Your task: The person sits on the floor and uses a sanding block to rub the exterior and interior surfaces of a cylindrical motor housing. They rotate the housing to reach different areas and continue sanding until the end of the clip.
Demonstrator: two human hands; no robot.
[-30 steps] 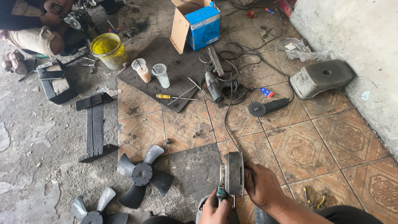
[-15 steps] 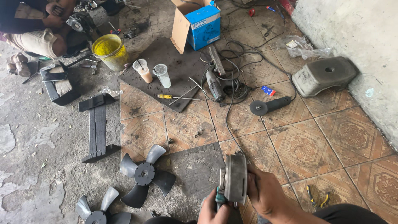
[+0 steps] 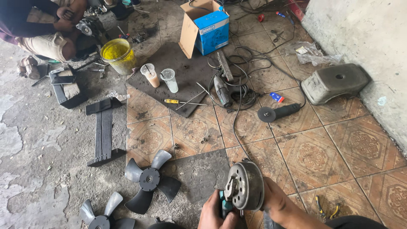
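Observation:
My right hand (image 3: 274, 202) grips a round grey metal fan motor (image 3: 246, 185), held on edge at the bottom middle of the head view. My left hand (image 3: 214, 214) is closed around a teal-handled tool (image 3: 224, 208) pressed against the motor's face. A thin black cable runs from the motor up across the tiled floor. Two black plastic fan blades (image 3: 148, 180) (image 3: 101, 216) lie on the floor to the left of my hands.
An angle grinder (image 3: 277, 113), a drill (image 3: 221, 91), a yellow screwdriver (image 3: 178, 101), two plastic cups (image 3: 161, 77), a yellow bucket (image 3: 118, 55), a blue and brown cardboard box (image 3: 207, 26) and a grey metal cover (image 3: 335, 81) lie ahead. Another person (image 3: 40, 25) crouches at the top left. Pliers (image 3: 326, 208) lie at the lower right.
The view has shifted slightly. The motor and both my hands have stayed together, with the motor turned a little so that its face shows more.

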